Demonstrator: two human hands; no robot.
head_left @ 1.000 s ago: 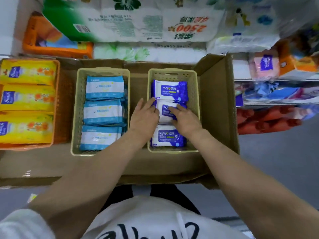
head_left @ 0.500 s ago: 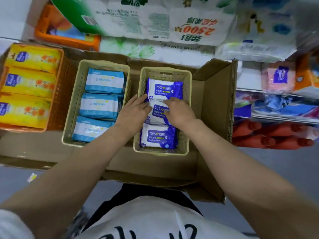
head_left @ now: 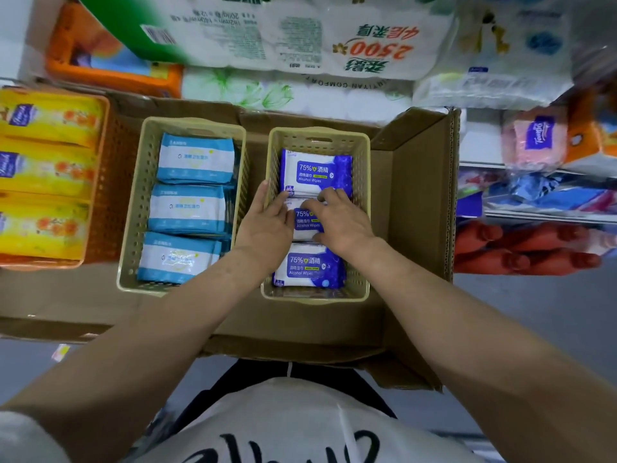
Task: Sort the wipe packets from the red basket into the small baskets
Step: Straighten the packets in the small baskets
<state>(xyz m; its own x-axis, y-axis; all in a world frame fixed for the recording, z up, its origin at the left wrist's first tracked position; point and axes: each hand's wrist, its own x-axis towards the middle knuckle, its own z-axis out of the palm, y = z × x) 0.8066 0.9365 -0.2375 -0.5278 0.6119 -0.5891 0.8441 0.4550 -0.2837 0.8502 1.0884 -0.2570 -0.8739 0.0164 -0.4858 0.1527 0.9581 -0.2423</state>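
1. Wipe packets are sorted by kind inside a cardboard box [head_left: 417, 202], which serves as a tray so that the small baskets are kept side by side; nothing like a worktop can be made out beneath it.
2. An orange basket [head_left: 110, 195] at the left edge is filled with yellow packets [head_left: 46, 168], probably a separate kind kept apart on purpose.
3. The left beige basket [head_left: 133, 208] is packed with light-blue packets [head_left: 190, 208], laid in three overlapping rows so that the labels can be read.
4. The right beige basket [head_left: 362, 182] is given to dark-blue alcohol wipe packets [head_left: 317, 172], also set in three rows from far to near.
5. The middle packet [head_left: 305, 223] of that row is being squared up, it seems, so that it lies flush between its neighbours.
6. The left hand [head_left: 267, 225] is laid against the packet's left edge with fingers straight, relaxed rather than clenched; the basket's left wall is touched by its outer side.
7. The right hand [head_left: 340, 222] is curled over the packet's top and right edge, grasping it lightly.
8. No red basket is identified with certainty in this view.
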